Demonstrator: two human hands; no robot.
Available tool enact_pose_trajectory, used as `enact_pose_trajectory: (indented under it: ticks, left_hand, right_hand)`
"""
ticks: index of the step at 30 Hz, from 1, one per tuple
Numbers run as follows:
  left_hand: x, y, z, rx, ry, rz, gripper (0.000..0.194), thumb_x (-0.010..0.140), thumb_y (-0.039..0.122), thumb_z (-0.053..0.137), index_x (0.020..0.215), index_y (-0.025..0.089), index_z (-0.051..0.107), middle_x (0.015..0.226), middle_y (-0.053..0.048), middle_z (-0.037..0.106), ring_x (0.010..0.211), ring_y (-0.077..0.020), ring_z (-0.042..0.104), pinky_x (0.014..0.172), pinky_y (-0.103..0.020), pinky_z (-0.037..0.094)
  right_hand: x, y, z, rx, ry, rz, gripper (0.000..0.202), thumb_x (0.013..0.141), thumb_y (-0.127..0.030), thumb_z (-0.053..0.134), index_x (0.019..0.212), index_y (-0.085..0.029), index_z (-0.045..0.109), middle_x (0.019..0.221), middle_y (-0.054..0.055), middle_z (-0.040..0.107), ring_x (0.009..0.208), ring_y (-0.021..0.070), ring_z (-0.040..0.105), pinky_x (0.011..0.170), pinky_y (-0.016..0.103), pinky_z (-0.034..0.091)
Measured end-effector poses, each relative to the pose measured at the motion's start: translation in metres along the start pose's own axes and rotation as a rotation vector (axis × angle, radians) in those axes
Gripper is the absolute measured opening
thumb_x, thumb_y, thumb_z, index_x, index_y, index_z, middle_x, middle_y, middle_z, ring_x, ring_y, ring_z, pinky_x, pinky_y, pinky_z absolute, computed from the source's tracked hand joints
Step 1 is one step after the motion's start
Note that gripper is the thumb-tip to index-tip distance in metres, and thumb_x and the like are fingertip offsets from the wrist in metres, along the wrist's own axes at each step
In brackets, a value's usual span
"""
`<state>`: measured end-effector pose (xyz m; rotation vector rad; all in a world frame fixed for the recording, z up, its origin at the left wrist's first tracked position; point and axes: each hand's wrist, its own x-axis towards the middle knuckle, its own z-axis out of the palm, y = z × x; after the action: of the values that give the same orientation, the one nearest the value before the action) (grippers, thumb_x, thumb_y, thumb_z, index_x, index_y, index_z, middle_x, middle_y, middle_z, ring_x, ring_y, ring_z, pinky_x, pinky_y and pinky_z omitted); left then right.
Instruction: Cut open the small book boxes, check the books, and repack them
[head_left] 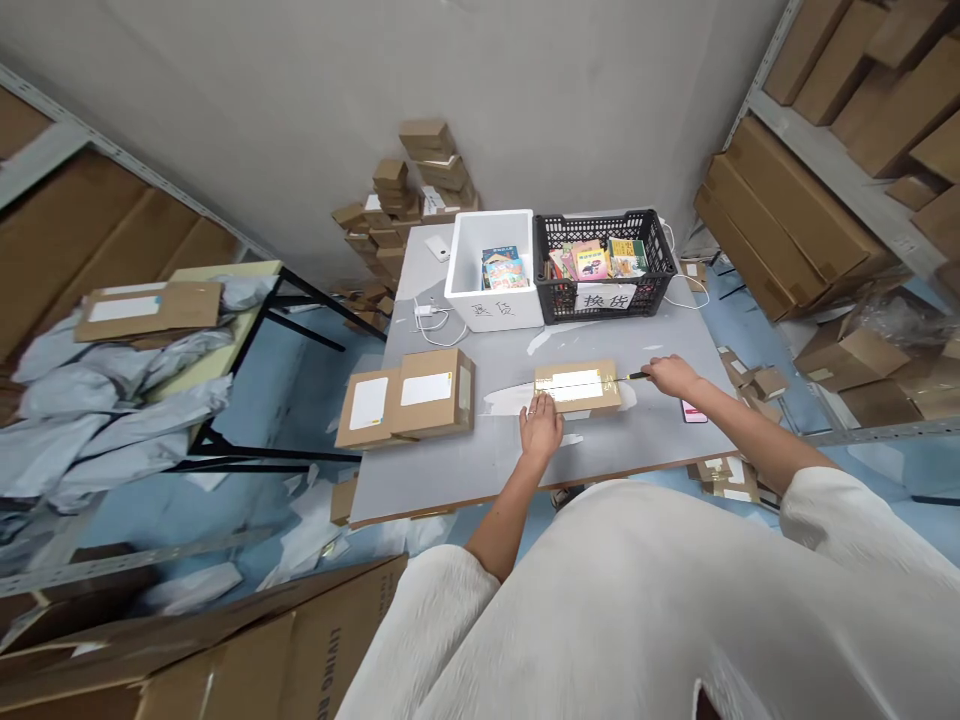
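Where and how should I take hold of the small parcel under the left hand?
Probably by its short ends, one hand from each side: the parcel lies flat and long from left to right. The left hand rests on its near left corner; the right hand holds a thin tool by the right end, so clear that first.

The single view looks from the person's head, facing forward and steeply down over the white shirt [645, 600], which fills the foreground on the near side of the hands. It is wide and stands within arm's reach of the left hand [541, 425] and right hand [671, 376], both small near its middle, taking in most of the tabletop [502, 355] around them, the wall [585, 100] beyond them and shelving [817, 135] well to their right.
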<state>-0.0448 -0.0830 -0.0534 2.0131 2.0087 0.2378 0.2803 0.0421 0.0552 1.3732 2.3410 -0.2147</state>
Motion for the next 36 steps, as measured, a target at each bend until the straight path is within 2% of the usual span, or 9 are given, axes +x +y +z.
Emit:
enact_pose_trajectory:
  ticks: [4,8,12,17,22,27,30,36]
  left_hand:
    - [0.002,0.004,-0.002,0.028,-0.007,-0.016,0.063,0.104,0.026,0.042,0.166,0.016,0.046,0.172,-0.019,0.048,0.163,-0.0328,0.040,0.132,-0.059,0.033]
    - [0.007,0.010,-0.004,0.067,0.025,-0.051,0.061,0.100,0.025,0.049,0.161,0.016,0.051,0.165,-0.022,0.055,0.157,-0.0359,0.046,0.131,-0.058,0.034]
    - [0.018,0.028,-0.003,0.075,0.043,-0.017,0.058,0.097,0.026,0.057,0.154,0.017,0.056,0.163,-0.022,0.054,0.155,-0.0388,0.046,0.130,-0.058,0.033]
    - [0.044,0.069,0.005,0.002,-0.052,0.166,0.053,0.101,0.028,0.057,0.154,0.025,0.054,0.164,-0.016,0.052,0.154,-0.0338,0.046,0.127,-0.052,0.036]
    - [0.065,0.097,0.014,0.017,-0.130,0.192,0.053,0.101,0.042,0.064,0.152,0.028,0.053,0.152,-0.015,0.058,0.145,-0.0349,0.052,0.123,-0.051,0.036]
    - [0.076,0.101,0.017,0.079,-0.161,0.180,0.060,0.099,0.048,0.068,0.152,0.026,0.050,0.154,-0.017,0.054,0.145,-0.0368,0.048,0.122,-0.053,0.033]
    - [0.083,0.100,0.016,0.098,-0.208,0.170,0.063,0.096,0.048,0.072,0.150,0.024,0.051,0.152,-0.017,0.055,0.140,-0.0371,0.052,0.119,-0.052,0.035]
    - [0.088,0.096,0.019,0.129,-0.228,0.220,0.060,0.096,0.047,0.074,0.146,0.022,0.054,0.145,-0.017,0.061,0.138,-0.0364,0.057,0.129,-0.055,0.026]
  right_hand:
    - [-0.003,0.015,0.004,0.032,0.008,-0.002,0.034,0.109,-0.025,0.052,0.131,-0.020,0.077,0.127,0.020,0.076,0.110,0.0312,0.074,0.094,0.039,0.046]
    - [-0.010,0.042,0.010,0.102,0.045,0.082,0.035,0.109,-0.027,0.051,0.133,-0.021,0.076,0.130,0.018,0.077,0.113,0.0307,0.073,0.092,0.037,0.048]
    - [-0.020,0.058,0.024,0.278,0.084,0.137,0.036,0.109,-0.032,0.051,0.135,-0.023,0.075,0.130,0.012,0.079,0.112,0.0280,0.073,0.084,0.032,0.048]
    - [-0.019,0.047,0.047,0.496,0.100,0.162,0.034,0.104,-0.032,0.056,0.128,-0.022,0.078,0.118,0.009,0.082,0.103,0.0260,0.073,0.077,0.028,0.045]
    - [-0.013,0.032,0.071,0.634,0.099,0.150,0.030,0.104,-0.036,0.059,0.123,-0.022,0.079,0.110,0.008,0.083,0.096,0.0239,0.072,0.071,0.027,0.042]
    - [-0.011,0.025,0.094,0.743,0.124,0.154,0.030,0.106,-0.040,0.059,0.119,-0.021,0.079,0.106,0.009,0.082,0.092,0.0233,0.071,0.070,0.026,0.041]
    - [-0.009,0.022,0.107,0.799,0.139,0.167,0.029,0.107,-0.039,0.058,0.116,-0.021,0.079,0.105,0.008,0.082,0.091,0.0236,0.071,0.070,0.026,0.041]
    - [-0.001,0.018,0.120,0.870,0.175,0.147,0.028,0.105,-0.038,0.059,0.112,-0.021,0.079,0.103,0.007,0.082,0.090,0.0233,0.071,0.073,0.027,0.043]
